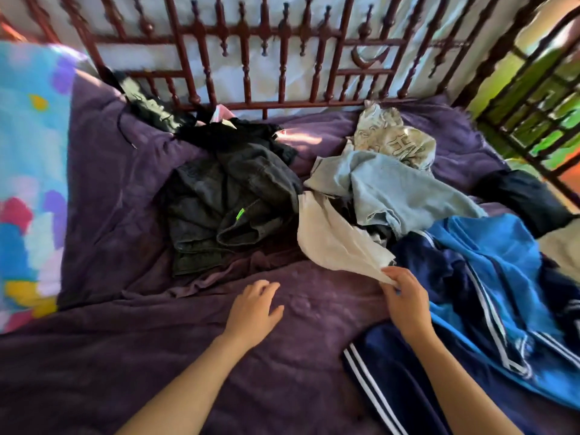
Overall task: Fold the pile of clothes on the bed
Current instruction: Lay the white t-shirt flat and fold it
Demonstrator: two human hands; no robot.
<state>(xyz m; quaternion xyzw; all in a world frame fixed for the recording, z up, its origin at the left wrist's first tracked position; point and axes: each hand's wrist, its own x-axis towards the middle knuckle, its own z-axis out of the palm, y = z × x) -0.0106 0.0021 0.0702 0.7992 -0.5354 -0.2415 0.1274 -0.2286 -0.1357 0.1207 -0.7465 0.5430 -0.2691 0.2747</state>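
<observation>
Loose clothes lie across a purple blanket on the bed. My right hand pinches the near corner of a white cloth that trails back into the pile. My left hand hovers over the blanket with relaxed fingers and holds nothing. A crumpled dark grey garment sits at the centre. A pale blue shirt and a cream printed garment lie behind the white cloth. To the right spreads a blue and navy striped tracksuit.
A dark red metal bed frame runs along the far side and right. Black clothes lie against it at the back left. A bright patterned quilt covers the left edge. A black item sits at the far right.
</observation>
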